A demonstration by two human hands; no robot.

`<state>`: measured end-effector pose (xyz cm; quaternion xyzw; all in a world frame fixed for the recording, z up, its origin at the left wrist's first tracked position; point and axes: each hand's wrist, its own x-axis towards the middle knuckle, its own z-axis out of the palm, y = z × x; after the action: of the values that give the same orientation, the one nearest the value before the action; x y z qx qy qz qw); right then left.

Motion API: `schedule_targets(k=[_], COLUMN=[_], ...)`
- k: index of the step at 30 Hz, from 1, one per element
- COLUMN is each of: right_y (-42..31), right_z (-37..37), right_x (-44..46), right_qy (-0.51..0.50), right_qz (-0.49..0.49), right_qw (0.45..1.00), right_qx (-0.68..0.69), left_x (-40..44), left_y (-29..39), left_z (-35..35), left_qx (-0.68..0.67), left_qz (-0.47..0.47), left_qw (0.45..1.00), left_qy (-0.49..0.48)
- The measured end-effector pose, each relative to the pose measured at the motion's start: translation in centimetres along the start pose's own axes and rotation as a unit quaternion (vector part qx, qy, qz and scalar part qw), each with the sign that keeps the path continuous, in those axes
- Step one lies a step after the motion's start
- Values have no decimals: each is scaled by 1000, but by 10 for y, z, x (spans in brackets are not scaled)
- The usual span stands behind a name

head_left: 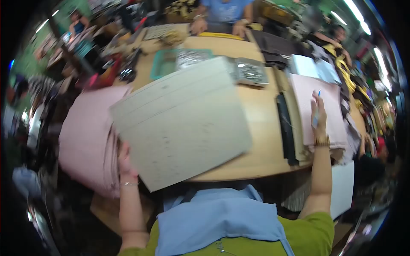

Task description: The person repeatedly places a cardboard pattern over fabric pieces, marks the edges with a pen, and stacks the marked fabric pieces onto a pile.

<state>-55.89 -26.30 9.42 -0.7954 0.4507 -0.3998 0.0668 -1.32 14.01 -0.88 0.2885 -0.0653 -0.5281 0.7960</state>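
Observation:
My left hand (127,163) is closed at the lower left edge of a large grey-beige board (183,123), which is tilted over the table and has faint lines and dark marks. Some of its fingers are hidden behind the board. Right beside that hand lies a thick stack of folded pink cloth (92,136). My right hand (319,113) is over a second pink cloth stack (329,94) on the right, its fingers closed around a slim pen with a blue tip (319,93).
On the wooden table (260,128) stand a green tray (164,64) and a clear box of small metal pieces (252,72). Dark folded cloth (273,45) lies at the back right. Across the table, a person's hands (198,26) rest near a yellow ruler (222,36).

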Motion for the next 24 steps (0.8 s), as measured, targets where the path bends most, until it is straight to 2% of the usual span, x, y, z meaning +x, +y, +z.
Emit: schedule_targets(k=[1,2,3,4,5,6,9,10,11,12,13,14,15,16,17,19,20,23,24], right_y=[-19,-49,-129,-139,-160,-131,-153,-150,-142,-132,-117,-109,-100,-108,-113,-117,-112,-75,-56], right_z=[24,47,45,57,62,76,80,82,81,72,63,52,42,28,13,-8,-13,-31,-36], right_x=[-15,-36,-50,-69,-83,-103,-121,-126,-129,-125,-123,-116,-109,-98,-88,-73,-72,-69,-70], right_qy=[-33,-69,-118,-159,-182,-218,-231,-170,-107,-106,-65,-44,-23,-2,-27,-70,-59,-22,-8], right_qz=[47,99,260,260,287,254,299,293,289,246,256,269,280,294,273,228,222,212,215], right_qw=[986,946,900,872,832,773,769,793,814,804,824,804,783,719,694,637,631,616,611], right_qx=[155,302,330,383,439,538,516,507,493,531,501,529,555,630,666,733,741,759,762], left_x=[1,3,9,17,20,19,23,25,26,29,32,29,19,10,4,-9,-16,-24,-25], left_y=[-3,-5,-8,-10,-9,-9,-1,15,33,48,70,92,104,116,123,127,126,122,124], left_z=[11,19,11,5,22,41,71,77,81,80,72,61,51,42,36,36,35,30,23], left_qx=[19,39,29,20,59,99,218,384,536,669,769,840,852,861,868,868,868,868,875], left_qz=[9,16,-3,-25,-8,4,55,115,166,207,264,311,279,246,213,179,160,210,199], left_qw=[1000,999,999,997,996,993,974,916,827,710,564,396,372,347,321,351,366,374,369], left_qy=[8,16,-24,-70,-71,-72,-34,4,43,79,144,202,241,279,314,302,294,250,243])
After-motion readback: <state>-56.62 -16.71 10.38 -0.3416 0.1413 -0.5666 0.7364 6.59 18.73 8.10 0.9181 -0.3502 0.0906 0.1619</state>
